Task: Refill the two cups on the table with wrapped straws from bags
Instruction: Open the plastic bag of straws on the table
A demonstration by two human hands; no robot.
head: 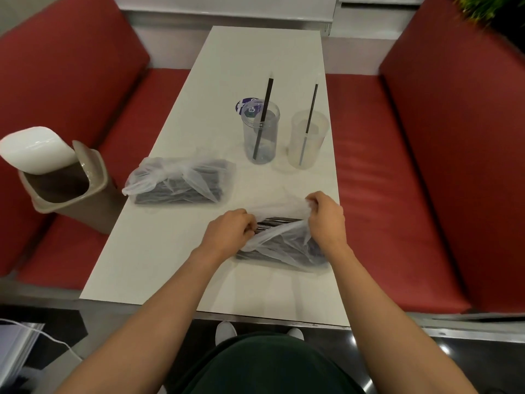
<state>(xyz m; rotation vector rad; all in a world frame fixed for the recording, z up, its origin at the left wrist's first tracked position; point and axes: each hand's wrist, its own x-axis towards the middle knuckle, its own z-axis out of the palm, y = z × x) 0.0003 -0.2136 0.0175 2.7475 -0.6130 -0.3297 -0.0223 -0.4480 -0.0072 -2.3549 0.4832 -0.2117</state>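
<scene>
Two tall cups stand mid-table: a clear cup (261, 132) and a frosted cup (308, 137) to its right, each holding one black wrapped straw. A thin plastic bag of black straws (281, 245) lies near me. My left hand (231, 233) grips the bag's left edge at its mouth. My right hand (326, 217) pinches the bag's upper right flap and pulls it up, baring straw ends between the hands. A second, knotted bag of straws (181, 180) lies at the left.
The white table (159, 251) runs away from me between two red bench seats. A beige bin (68, 180) with a tilted white lid sits on the left bench beside the table. A purple round sticker (245, 105) lies behind the clear cup.
</scene>
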